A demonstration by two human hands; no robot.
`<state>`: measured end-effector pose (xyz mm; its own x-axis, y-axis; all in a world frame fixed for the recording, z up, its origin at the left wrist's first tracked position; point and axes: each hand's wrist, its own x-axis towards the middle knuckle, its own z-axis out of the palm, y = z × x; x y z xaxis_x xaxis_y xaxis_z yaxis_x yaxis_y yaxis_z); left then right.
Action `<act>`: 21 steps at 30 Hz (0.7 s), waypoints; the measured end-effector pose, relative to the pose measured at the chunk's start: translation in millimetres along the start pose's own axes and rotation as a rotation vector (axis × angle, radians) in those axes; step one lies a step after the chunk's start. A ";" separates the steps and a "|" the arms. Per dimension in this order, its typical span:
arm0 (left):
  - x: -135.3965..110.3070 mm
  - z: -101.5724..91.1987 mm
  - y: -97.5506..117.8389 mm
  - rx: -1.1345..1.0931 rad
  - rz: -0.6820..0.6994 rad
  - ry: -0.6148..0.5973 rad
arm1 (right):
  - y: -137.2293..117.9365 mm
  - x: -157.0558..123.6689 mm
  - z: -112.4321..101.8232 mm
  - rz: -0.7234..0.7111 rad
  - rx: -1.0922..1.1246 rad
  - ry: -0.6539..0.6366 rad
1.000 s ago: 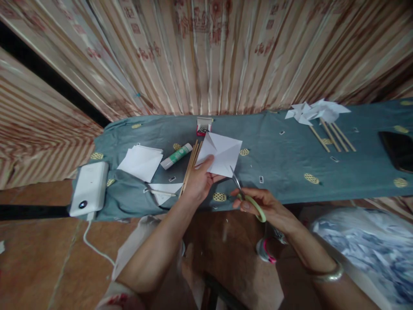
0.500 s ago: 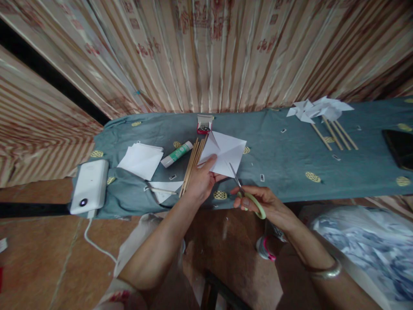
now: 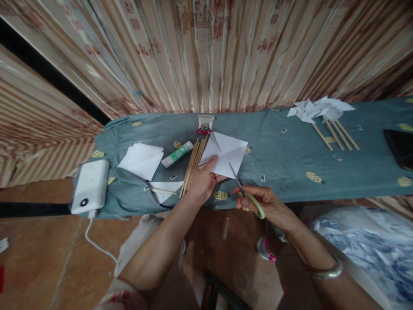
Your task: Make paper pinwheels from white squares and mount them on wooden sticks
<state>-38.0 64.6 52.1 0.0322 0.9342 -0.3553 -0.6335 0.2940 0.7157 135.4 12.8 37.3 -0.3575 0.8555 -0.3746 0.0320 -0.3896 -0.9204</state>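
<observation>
My left hand grips a white square sheet of paper by its lower left edge, thumb on top and fingers underneath. One slit shows near the sheet's upper left corner. In my right hand is a pair of scissors with pale green handles; the blades overlap the paper's lower right corner. Several wooden sticks lie beside my left hand, partly hidden by it. Left of them rests a green and white glue stick. A small red box of metal bits stands open behind the paper.
A stack of white paper and a pencil on a paper piece lie at left. A white power bank with a cable sits at the left end. Paper pinwheels on sticks and a dark object lie at right.
Hardly anything differs: the scissors and paper keep nearly the same position, and the whole view has shifted very slightly.
</observation>
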 end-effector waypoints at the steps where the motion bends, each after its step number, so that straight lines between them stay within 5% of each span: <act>1: -0.2 0.3 0.3 -0.004 0.001 0.001 | 0.2 -0.1 0.1 0.002 0.006 0.003; 21: 0.1 -1.3 -0.2 -0.020 0.031 0.001 | -1.2 1.1 3.0 0.017 0.054 0.013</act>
<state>-38.9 64.4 51.1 0.0114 0.9428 -0.3332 -0.6498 0.2603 0.7142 132.1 13.2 38.3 -0.3448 0.8528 -0.3923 -0.0128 -0.4222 -0.9064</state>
